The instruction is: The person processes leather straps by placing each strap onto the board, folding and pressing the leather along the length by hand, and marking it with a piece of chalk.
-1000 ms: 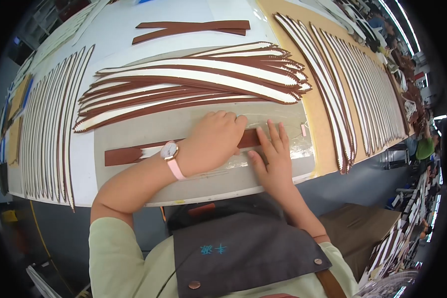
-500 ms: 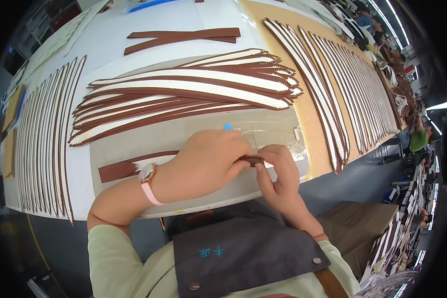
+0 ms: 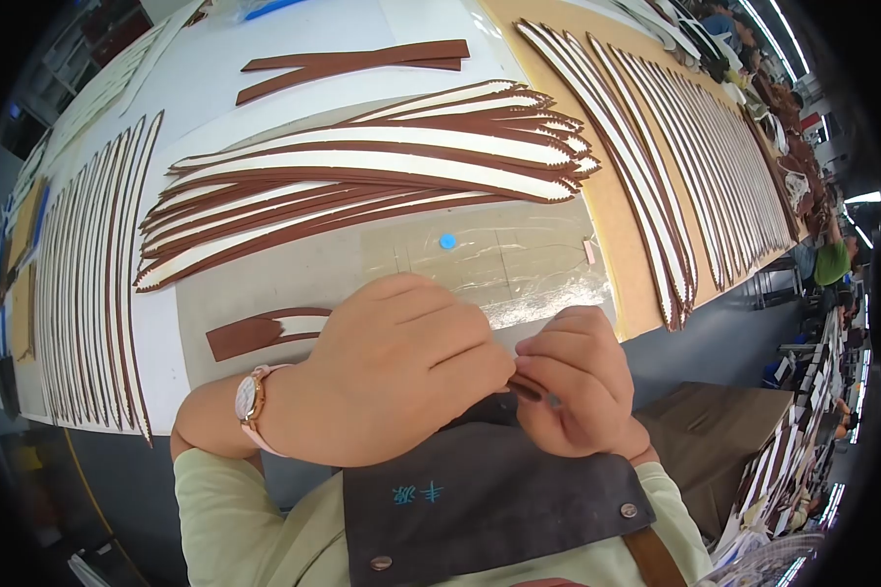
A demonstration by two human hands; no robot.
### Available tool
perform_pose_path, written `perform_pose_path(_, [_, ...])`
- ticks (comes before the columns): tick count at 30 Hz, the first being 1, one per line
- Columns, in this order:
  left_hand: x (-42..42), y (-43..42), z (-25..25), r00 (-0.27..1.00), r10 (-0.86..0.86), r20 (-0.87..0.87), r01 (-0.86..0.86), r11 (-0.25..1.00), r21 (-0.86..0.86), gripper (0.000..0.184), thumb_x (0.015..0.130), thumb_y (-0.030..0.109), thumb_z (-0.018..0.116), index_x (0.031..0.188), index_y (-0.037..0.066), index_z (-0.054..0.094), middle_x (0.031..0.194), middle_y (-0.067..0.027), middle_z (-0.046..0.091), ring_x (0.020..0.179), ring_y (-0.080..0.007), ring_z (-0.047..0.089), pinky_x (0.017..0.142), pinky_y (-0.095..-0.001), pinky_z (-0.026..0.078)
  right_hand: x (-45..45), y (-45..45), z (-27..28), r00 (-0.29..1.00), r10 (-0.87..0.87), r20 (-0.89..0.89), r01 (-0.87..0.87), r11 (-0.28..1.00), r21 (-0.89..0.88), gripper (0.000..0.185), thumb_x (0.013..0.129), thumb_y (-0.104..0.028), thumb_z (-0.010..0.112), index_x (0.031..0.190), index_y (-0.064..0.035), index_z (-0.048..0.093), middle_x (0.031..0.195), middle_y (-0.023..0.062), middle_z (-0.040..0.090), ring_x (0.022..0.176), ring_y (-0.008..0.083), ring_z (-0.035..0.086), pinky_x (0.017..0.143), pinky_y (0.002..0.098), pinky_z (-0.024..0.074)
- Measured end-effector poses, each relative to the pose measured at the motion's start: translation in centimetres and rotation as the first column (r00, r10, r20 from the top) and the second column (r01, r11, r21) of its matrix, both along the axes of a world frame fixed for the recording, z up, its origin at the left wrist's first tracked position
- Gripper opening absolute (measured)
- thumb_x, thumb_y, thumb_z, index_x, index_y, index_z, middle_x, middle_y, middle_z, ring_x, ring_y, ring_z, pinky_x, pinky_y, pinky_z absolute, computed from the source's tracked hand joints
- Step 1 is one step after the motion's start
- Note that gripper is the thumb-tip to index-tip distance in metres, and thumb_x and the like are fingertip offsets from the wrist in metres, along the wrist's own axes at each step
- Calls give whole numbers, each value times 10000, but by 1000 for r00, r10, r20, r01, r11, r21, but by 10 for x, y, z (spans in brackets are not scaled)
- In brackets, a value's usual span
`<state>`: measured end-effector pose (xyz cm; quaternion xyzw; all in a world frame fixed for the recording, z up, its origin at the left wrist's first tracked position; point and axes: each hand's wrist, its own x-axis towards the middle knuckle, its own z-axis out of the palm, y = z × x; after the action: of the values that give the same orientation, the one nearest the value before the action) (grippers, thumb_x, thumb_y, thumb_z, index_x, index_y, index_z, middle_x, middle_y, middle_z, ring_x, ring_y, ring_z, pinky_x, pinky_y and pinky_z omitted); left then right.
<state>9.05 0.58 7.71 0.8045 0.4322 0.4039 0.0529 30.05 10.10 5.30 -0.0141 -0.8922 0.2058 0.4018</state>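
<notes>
My left hand [image 3: 406, 362], a watch [image 3: 249, 398] on its wrist, is closed with the fingertips pinching the dark brown end of a strip [image 3: 526, 389]. My right hand [image 3: 579, 382] closes on the same end from the other side, fingers curled. Both hands are at the front edge of the table, over the apron. A brown strip with a white inner face [image 3: 245, 338] comes out from behind my left hand on the left; whether it is the same piece is hidden. Beyond my hands lies a pile of brown-and-white strips [image 3: 382, 166] with notched ends.
A clear plastic sheet [image 3: 480, 264] with a blue round piece [image 3: 447, 242] lies on the grey mat [image 3: 264, 284]. Plain brown strips [image 3: 362, 67] cross at the back. Rows of strips line the left [image 3: 93, 293] and right [image 3: 695, 166]. Other people are in the far right background.
Both hands have drawn closer to my body, past the table's front edge, with the strip end between them. The brown strip on the left has shifted slightly right.
</notes>
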Motion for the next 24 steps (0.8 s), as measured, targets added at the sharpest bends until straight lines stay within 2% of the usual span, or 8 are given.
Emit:
perform_pose_path(3, [-3, -1, 3, 1000, -22, 6, 22, 1000, -17, 223, 706, 82, 815, 917, 73, 743, 788, -32, 615, 677, -233, 583, 608, -378, 443, -1, -2, 8, 1000, 20, 21, -21, 999, 27, 372, 628, 2, 748, 992, 46, 679, 925, 136, 660, 731, 274, 603, 628, 391, 485])
perform_pose_path(6, [-9, 0, 6, 999, -45, 6, 46, 996, -75, 204, 720, 90, 815, 915, 87, 755, 795, -24, 634, 688, -232, 588, 620, -383, 446, -5, 0, 15, 999, 50, 20, -52, 995, 85, 349, 637, 5, 752, 975, 56, 682, 938, 139, 658, 727, 272, 595, 616, 383, 480])
perform_pose_path(9, [-14, 3, 10, 998, -59, 17, 60, 992, -108, 189, 738, 98, 813, 921, 101, 765, 807, -15, 653, 705, -235, 594, 629, -392, 447, -8, -1, 17, 998, 52, 28, -54, 997, 63, 347, 652, 14, 744, 990, 61, 681, 945, 150, 669, 730, 276, 602, 623, 385, 486])
perform_pose_path(13, [-16, 4, 11, 999, -38, 15, 39, 996, -83, 191, 737, 103, 820, 922, 101, 770, 813, -24, 662, 728, -242, 600, 627, -385, 447, -14, -1, 13, 998, 53, -14, -54, 996, -77, 305, 710, 40, 714, 1011, 61, 669, 909, 161, 669, 730, 290, 610, 627, 384, 492])
perform_pose_path(15, [-18, 4, 13, 994, -19, 112, 39, 984, -177, 191, 742, 101, 831, 922, 96, 769, 808, -36, 661, 730, -238, 600, 625, -368, 449, -16, -2, 10, 997, 58, -51, -66, 981, -181, 283, 738, 51, 696, 1019, 60, 661, 880, 158, 665, 719, 290, 604, 617, 379, 485])
perform_pose_path(18, [-16, 5, 10, 960, 11, 281, 74, 955, -288, 173, 766, 113, 847, 917, 89, 766, 806, -43, 658, 728, -225, 595, 622, -341, 451, -11, -2, 8, 997, 59, 49, -45, 970, -241, 257, 768, 41, 693, 1023, 57, 657, 830, 135, 641, 658, 274, 569, 571, 369, 458])
perform_pose_path(21, [-9, 7, 6, 905, 2, 425, 139, 944, -300, 154, 792, 120, 858, 906, 84, 762, 818, -36, 659, 718, -205, 586, 622, -328, 448, -14, -3, 10, 996, 22, 90, -15, 997, -73, 260, 747, 33, 717, 998, 55, 653, 782, 112, 615, 589, 249, 531, 519, 357, 417])
perform_pose_path(24, [-10, 5, 6, 870, -61, 490, 192, 956, -222, 162, 792, 110, 872, 899, 77, 756, 835, -28, 658, 721, -191, 577, 636, -326, 448, -22, -12, 15, 998, -48, 29, 46, 997, 62, 238, 728, 30, 739, 948, 46, 649, 747, 101, 593, 550, 235, 514, 496, 347, 393])
